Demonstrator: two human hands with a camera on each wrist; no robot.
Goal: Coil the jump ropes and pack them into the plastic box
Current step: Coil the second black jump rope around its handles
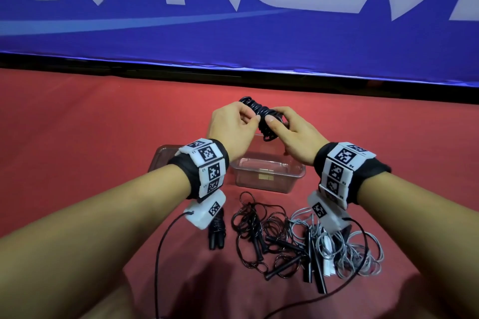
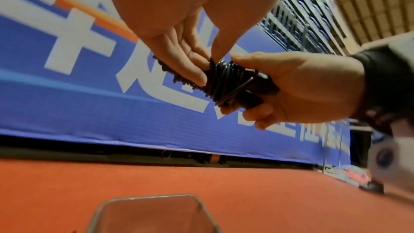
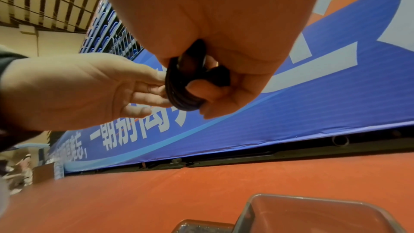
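Observation:
A black jump rope [image 1: 260,110], wound tightly round its own handles, is held in the air above the clear plastic box [image 1: 298,173]. My right hand [image 1: 276,122] grips the bundle round its handle end, thumb on top. My left hand [image 1: 251,118] pinches the outer turns of the rope [image 2: 220,77] between thumb and fingers [image 2: 192,66]. In the right wrist view the bundle [image 3: 179,91] sits inside my curled right fingers. The box holds no rope that I can see.
The box's lid [image 1: 158,156] lies left of it on the red mat. Nearer me lie a coiled black rope [image 1: 217,232], a loose tangled black rope [image 1: 259,235] and a loose grey rope [image 1: 357,251]. A blue banner [image 1: 233,21] stands behind.

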